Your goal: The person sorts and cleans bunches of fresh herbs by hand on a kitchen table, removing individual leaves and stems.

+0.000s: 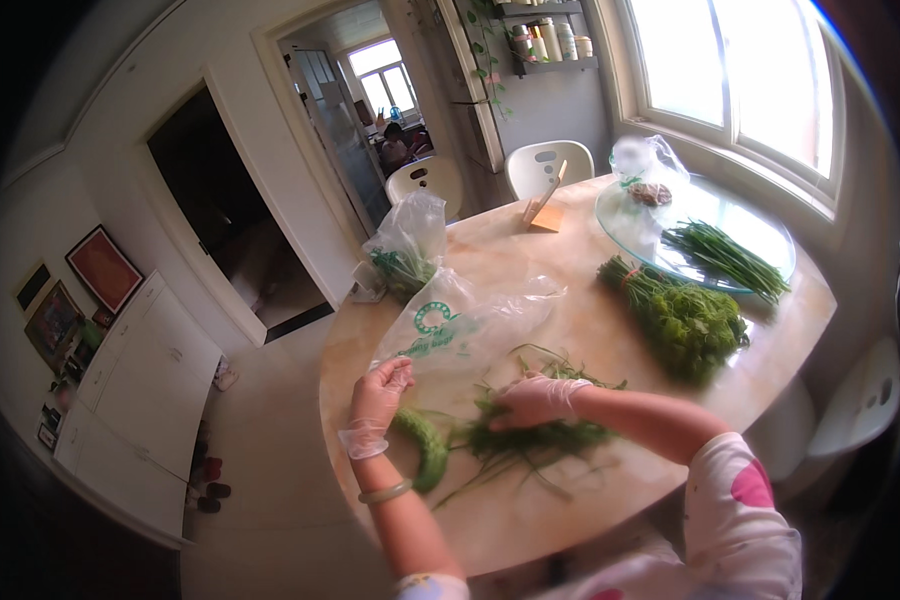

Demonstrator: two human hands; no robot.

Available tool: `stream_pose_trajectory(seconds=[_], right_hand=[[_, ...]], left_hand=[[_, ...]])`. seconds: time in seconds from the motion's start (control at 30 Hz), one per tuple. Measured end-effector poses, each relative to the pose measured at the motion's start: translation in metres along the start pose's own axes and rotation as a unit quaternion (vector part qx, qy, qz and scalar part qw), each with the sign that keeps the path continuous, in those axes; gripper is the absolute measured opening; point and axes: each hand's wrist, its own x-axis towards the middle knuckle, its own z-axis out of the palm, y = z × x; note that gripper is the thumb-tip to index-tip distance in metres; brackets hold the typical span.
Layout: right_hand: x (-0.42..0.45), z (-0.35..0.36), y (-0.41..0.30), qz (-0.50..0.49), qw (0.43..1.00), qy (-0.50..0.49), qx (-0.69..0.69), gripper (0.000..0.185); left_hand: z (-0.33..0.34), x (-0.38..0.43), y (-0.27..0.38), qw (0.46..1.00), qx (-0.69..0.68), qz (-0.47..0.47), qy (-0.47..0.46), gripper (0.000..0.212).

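Both my hands wear clear disposable gloves. My left hand (pixel 381 394) has its fingers pinched together at the near edge of a clear plastic bag (pixel 487 315) with green print, which lies crumpled on the table. Just right of that wrist is a curved, bumpy green cucumber (pixel 424 446). My right hand (pixel 536 399) reaches down over a loose pile of thin leafy greens (pixel 547 439), its fingers curled into the stems; the fingertips are partly hidden. Stray long stalks spread toward the near table edge. The pile is slightly blurred.
A marbled table (pixel 615 495) carries a banded bunch of leafy greens (pixel 682 322) at right. Garlic chives (pixel 727 255) and a bagged brown item (pixel 649 194) rest on the glass turntable (pixel 607 217). Behind stand another bag of greens (pixel 409 247), a wooden stand (pixel 546 217) and white chairs (pixel 551 159).
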Motion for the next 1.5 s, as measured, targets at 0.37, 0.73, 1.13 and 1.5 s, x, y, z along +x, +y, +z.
stream_pose_trajectory(seconds=[0.37, 0.73, 1.13, 1.5], right_hand=[[0.013, -0.072, 0.049, 0.087, 0.938, 0.230, -0.245, 0.031], [0.017, -0.067, 0.013, 0.006, 0.875, 0.377, -0.304, 0.033], [-0.052, -0.099, -0.046, -0.206, 0.871, 0.437, -0.088, 0.033], [-0.021, -0.074, 0.032, 0.102, 0.892, 0.285, 0.336, 0.019]], left_hand=[[-0.015, 0.014, -0.018, 0.996, 0.029, -0.082, 0.000, 0.030], [0.074, 0.041, 0.003, 0.902, -0.383, -0.187, -0.074, 0.068], [0.047, 0.061, -0.060, 0.915, -0.392, -0.073, 0.057, 0.025], [0.021, 0.056, -0.048, 0.935, -0.326, -0.018, 0.139, 0.017]])
